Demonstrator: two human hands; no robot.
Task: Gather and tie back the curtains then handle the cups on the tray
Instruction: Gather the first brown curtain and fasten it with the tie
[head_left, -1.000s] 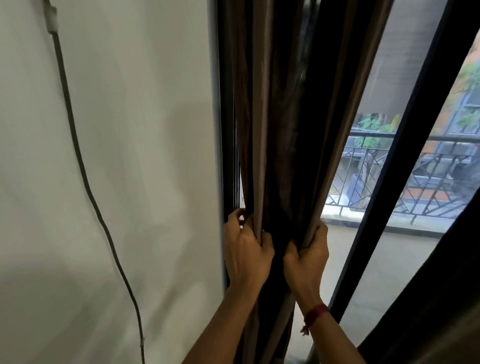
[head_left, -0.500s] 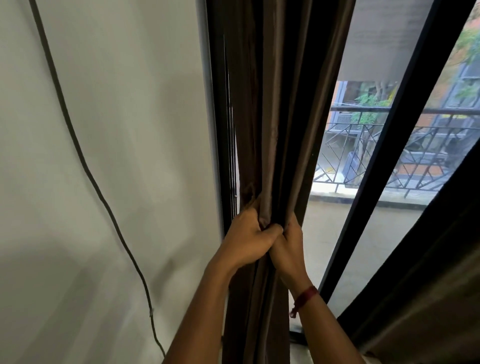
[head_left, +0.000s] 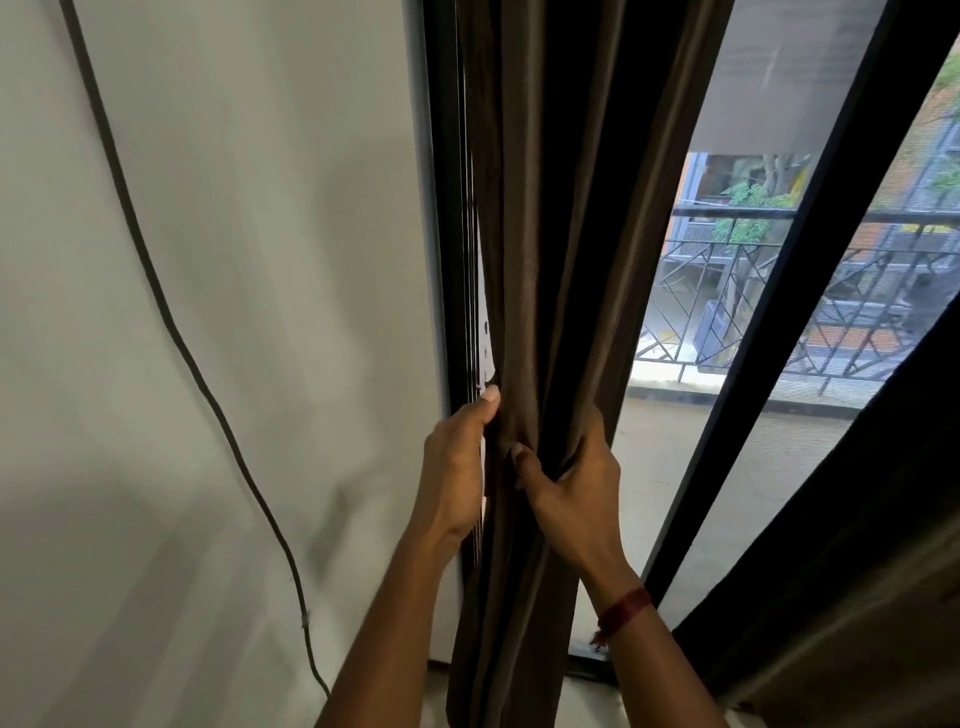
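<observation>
Curtain (head_left: 545, 260), dark brown, bunched into vertical folds; right hand (head_left: 576, 483) grips it, left hand (head_left: 457, 467) pinches its edge.

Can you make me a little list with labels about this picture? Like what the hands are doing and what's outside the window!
curtain: brown, bunched into folds next to the wall
left hand: holds the curtain's left edge, thumb pointing up
right hand: grips the folds from the right side
right wrist: red thread around it
wall: white, with a dark cable running down it
outside: a balcony railing
tied back: not yet
</observation>
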